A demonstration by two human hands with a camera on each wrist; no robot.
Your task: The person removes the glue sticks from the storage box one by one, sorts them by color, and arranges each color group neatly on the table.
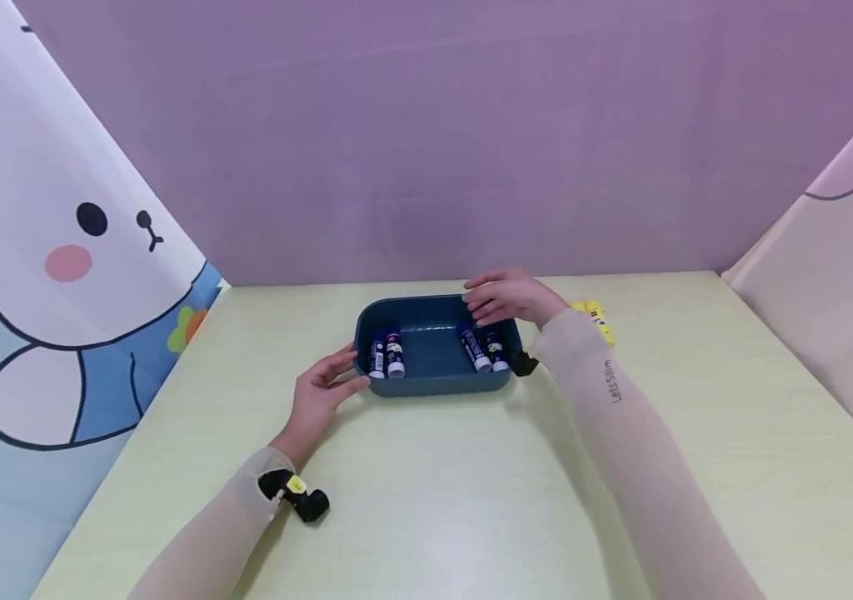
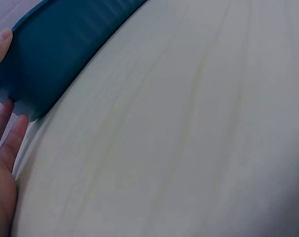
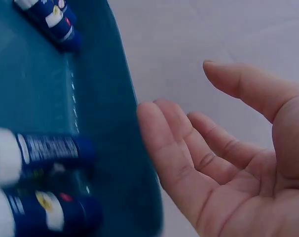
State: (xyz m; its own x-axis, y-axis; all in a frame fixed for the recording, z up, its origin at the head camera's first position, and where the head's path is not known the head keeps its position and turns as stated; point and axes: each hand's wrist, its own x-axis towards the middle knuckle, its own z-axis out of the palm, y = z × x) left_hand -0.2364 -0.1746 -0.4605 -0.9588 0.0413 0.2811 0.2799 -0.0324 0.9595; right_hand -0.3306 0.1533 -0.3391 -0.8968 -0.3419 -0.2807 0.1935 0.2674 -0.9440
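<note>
A dark teal plastic bin (image 1: pixel 437 386) stands on the table and holds several blue-and-white glue sticks: a pair at its left end (image 1: pixel 395 355) and a pair at its right end (image 1: pixel 475 348). My left hand (image 1: pixel 319 393) touches the bin's left end, thumb near the front corner and fingers extended along the side. In the left wrist view, fingertips (image 2: pixel 22 120) meet the bin's outer wall. Over the bin's back right corner is my right hand (image 1: pixel 511 297), its fingers loosely bent. The right wrist view shows nothing in that palm (image 3: pixel 248 197), beside the bin's rim (image 3: pixel 121 49).
Yellow glue sticks (image 1: pixel 597 321) lie right of the bin, partly hidden by the right sleeve. A purple backdrop (image 1: pixel 426 150) rises behind the table's (image 1: pixel 441 500) far edge. A cartoon-printed cloth (image 1: pixel 29 333) hangs at left. Each wrist carries a small black camera (image 1: pixel 308 502).
</note>
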